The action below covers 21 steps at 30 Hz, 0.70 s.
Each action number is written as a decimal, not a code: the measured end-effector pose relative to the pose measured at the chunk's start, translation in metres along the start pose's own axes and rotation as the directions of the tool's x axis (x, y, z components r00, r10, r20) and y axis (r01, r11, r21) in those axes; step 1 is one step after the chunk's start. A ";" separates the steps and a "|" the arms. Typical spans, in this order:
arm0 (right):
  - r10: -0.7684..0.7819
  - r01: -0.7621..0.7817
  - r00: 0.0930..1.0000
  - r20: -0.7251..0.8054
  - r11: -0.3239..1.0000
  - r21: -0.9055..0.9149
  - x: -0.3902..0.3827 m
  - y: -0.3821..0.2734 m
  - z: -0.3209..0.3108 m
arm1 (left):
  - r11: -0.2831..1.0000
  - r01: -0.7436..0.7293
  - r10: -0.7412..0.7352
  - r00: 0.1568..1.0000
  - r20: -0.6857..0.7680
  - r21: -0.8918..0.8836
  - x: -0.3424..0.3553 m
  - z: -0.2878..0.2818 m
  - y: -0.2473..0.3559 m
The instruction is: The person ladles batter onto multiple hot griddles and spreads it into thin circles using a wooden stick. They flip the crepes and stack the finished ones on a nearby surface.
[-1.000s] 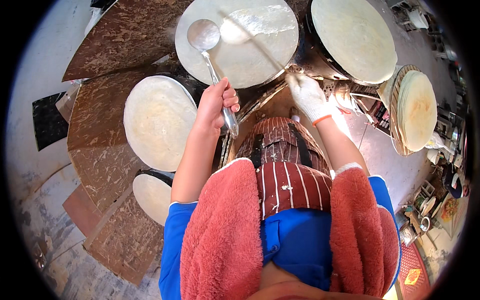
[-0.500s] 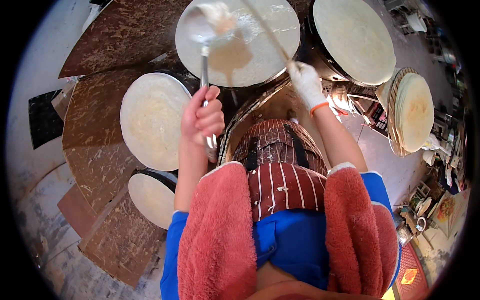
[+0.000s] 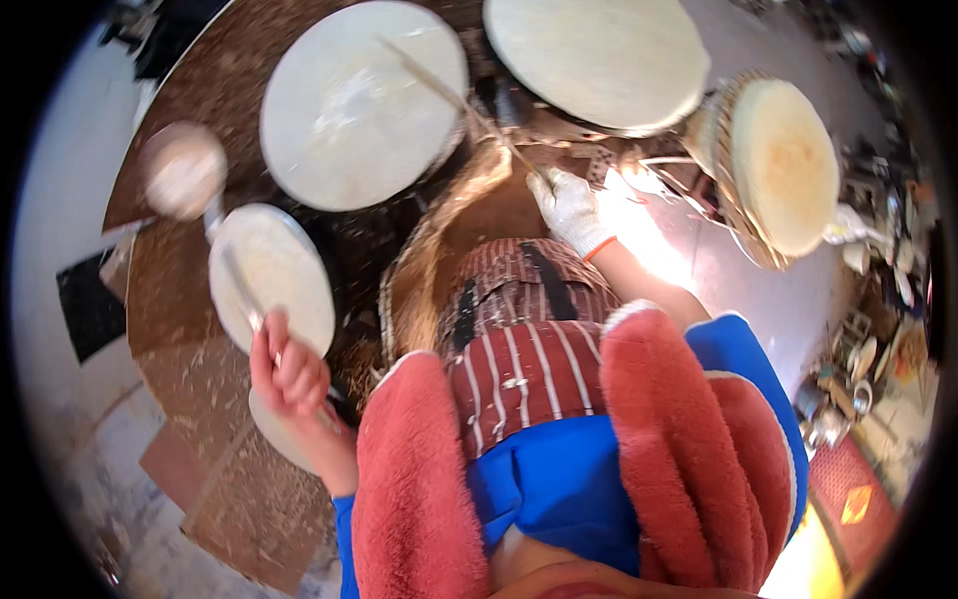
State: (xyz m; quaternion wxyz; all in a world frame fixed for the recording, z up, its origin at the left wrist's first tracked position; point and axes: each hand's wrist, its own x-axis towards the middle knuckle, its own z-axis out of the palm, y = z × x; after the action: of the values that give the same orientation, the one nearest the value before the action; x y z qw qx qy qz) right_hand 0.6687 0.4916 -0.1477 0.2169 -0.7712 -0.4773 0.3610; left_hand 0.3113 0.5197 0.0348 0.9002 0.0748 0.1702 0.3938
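Note:
My left hand (image 3: 289,369) is closed round the metal handle of a ladle (image 3: 186,172). The ladle is blurred; its bowl, pale inside, hangs left of the griddles, beyond the small left griddle (image 3: 271,275). My right hand (image 3: 573,213), in a white glove with an orange cuff edge, grips a thin wooden stick (image 3: 447,94). The stick's far end reaches over the round middle griddle (image 3: 364,110), whose pale surface carries a wet, shiny patch. I cannot tell whether the stick touches it.
Another pale-covered griddle (image 3: 599,65) lies far right. Beside it, a stack of thin round flatbreads (image 3: 788,170) rests on a woven tray (image 3: 733,180). Part of one more round surface (image 3: 274,429) shows behind my left forearm. Brown boards (image 3: 190,299) surround the left griddles.
My left hand has swung the ladle leftward, away from the middle griddle. My right hand still holds the stick, now closer to my apron. The whole view has turned.

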 end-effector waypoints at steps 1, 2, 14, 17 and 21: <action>0.033 -0.029 0.993 -0.113 0.999 0.037 -0.002 0.023 -0.010 | 0.975 -0.016 0.041 0.993 -0.108 0.223 -0.007 0.006 -0.013; 0.057 -0.039 0.975 -0.216 0.996 0.084 -0.002 0.046 -0.014 | 0.894 -0.017 0.119 0.972 -0.200 0.448 -0.011 0.015 -0.022; 0.260 -0.264 0.655 -0.710 0.959 0.107 0.089 0.189 -0.162 | 0.906 0.115 -0.250 0.922 -0.295 -0.406 0.049 0.017 -0.134; 0.276 -0.241 0.618 -0.736 0.958 0.157 0.106 0.181 -0.161 | 0.917 0.076 -0.222 0.914 -0.341 -0.392 0.052 0.024 -0.144; 0.362 -0.245 0.657 -0.661 0.932 0.266 0.079 0.164 -0.120 | 0.931 0.070 -0.199 0.920 -0.338 -0.357 0.057 0.025 -0.154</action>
State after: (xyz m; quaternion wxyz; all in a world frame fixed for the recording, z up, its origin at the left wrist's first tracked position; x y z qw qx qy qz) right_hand 0.8775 0.4895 -0.2090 0.3765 -0.8994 -0.1939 0.1082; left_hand 0.4614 0.4568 0.0025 0.8768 -0.1681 0.2705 0.3603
